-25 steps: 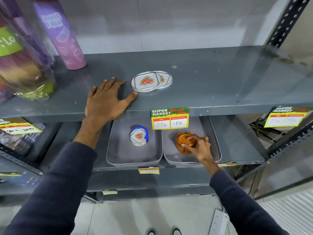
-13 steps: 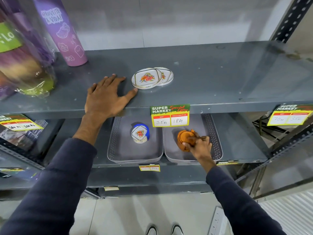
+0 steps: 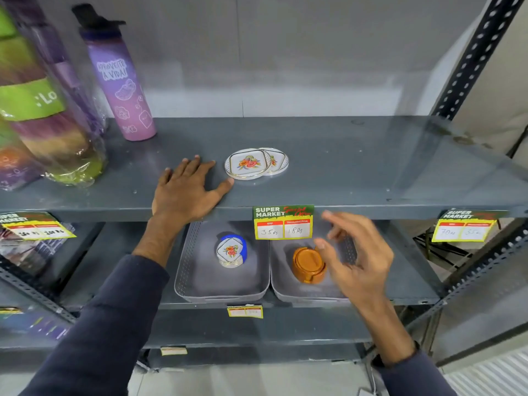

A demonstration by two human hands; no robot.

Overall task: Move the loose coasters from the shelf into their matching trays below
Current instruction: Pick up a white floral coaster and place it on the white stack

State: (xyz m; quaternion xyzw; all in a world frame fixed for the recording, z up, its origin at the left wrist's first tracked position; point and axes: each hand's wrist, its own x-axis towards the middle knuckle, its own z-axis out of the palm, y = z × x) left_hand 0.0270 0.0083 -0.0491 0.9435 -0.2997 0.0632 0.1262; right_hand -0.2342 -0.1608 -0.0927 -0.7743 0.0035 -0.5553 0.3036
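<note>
Two white floral coasters (image 3: 251,164) lie overlapping on the grey upper shelf (image 3: 343,167). My left hand (image 3: 187,192) rests flat on that shelf just left of them, thumb almost touching the front coaster. Below, the left grey tray (image 3: 200,281) holds a stack of floral coasters (image 3: 231,252) in a blue holder. The right grey tray (image 3: 288,292) holds a stack of orange coasters (image 3: 308,264). My right hand (image 3: 357,258) hovers just right of the orange stack, fingers apart, holding nothing.
A purple bottle (image 3: 121,84) and wrapped colourful bottles (image 3: 37,110) stand at the shelf's back left. Yellow price tags (image 3: 283,222) hang on the shelf's front edge. A perforated upright (image 3: 471,58) rises at the right. Packaged goods sit on the lower left shelf.
My right hand has let go of the orange coaster stack in the right tray and lifted away, fingers spreading. My left hand stays on the shelf.
</note>
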